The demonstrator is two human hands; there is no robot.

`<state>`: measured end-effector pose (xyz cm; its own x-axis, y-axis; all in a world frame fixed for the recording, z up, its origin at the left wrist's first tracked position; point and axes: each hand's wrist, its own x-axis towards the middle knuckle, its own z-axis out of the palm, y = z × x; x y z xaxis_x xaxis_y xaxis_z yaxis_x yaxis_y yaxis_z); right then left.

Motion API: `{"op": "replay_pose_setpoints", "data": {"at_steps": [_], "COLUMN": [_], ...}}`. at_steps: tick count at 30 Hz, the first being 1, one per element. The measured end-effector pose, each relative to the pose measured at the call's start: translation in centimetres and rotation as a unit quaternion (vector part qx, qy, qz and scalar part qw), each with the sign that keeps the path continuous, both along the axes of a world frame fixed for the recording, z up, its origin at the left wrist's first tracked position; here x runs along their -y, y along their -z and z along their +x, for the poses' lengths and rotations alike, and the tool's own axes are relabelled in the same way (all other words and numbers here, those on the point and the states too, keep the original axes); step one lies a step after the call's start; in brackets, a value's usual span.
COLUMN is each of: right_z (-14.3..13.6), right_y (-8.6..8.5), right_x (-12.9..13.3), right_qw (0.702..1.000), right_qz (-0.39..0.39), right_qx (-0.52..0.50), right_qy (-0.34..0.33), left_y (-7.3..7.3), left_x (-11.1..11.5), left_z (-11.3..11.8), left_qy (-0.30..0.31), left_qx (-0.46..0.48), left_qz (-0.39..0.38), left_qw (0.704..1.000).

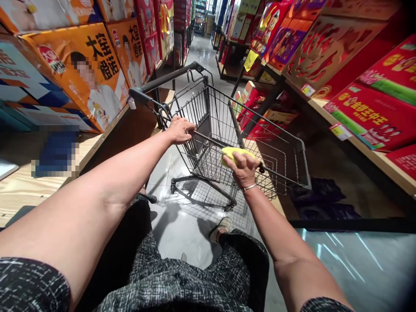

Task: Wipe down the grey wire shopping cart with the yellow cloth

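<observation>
A grey wire shopping cart [208, 143] stands sideways in front of me, its basket bare inside and its handle [165, 78] at the upper left. My left hand [180, 130] is closed around the near top rail of the basket, close to the handle end. Further right along that rail, my right hand [244, 169] presses a yellow cloth [237, 152] against the metal, fingers curled over it. Part of the cloth is hidden beneath the fingers. A thin bracelet [250, 187] circles the right wrist.
Orange boxes [78, 78] fill a wooden shelf on the left. Red gift boxes [367, 108] line the shelf on the right, with a price tag [341, 131] on its edge. The cart nearly spans the aisle. Tiled floor [201, 47] runs on beyond it.
</observation>
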<state>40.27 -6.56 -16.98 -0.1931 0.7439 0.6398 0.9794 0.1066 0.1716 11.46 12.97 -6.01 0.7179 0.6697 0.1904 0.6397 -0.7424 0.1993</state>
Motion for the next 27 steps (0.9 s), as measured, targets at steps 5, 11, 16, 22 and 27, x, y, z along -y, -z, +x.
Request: {"op": "replay_pose_setpoints", "data": {"at_steps": [5, 11, 16, 22, 27], "right_z": [-0.1, -1.8, -1.1, -3.8, -11.3], "right_y": [8.9, 7.8, -1.2, -2.9, -3.7], "right_x": [4.7, 7.0, 5.6, 1.6, -5.1], "right_qw": [0.97, 0.972, 0.985, 0.951, 0.977], "right_qz": [-0.239, -0.229, 0.072, 0.037, -0.055], "right_qx": [0.004, -0.017, -0.116, -0.214, -0.16], "right_qy": [0.05, 0.041, 0.11, 0.218, 0.127], "left_y": [-0.2, -0.2, 0.0, 1.4, 2.5], "left_x": [-0.8, -2.0, 0.3, 5.1, 5.1], "left_z": [-0.3, -0.6, -0.1, 1.7, 1.6], "left_qy": [0.008, 0.004, -0.011, 0.004, 0.0], "left_qx": [-0.002, -0.026, -0.035, -0.045, -0.013], "left_qz": [-0.016, 0.002, 0.046, 0.032, 0.038], "left_qw": [1.0, 1.0, 0.998, 0.998, 0.999]}}
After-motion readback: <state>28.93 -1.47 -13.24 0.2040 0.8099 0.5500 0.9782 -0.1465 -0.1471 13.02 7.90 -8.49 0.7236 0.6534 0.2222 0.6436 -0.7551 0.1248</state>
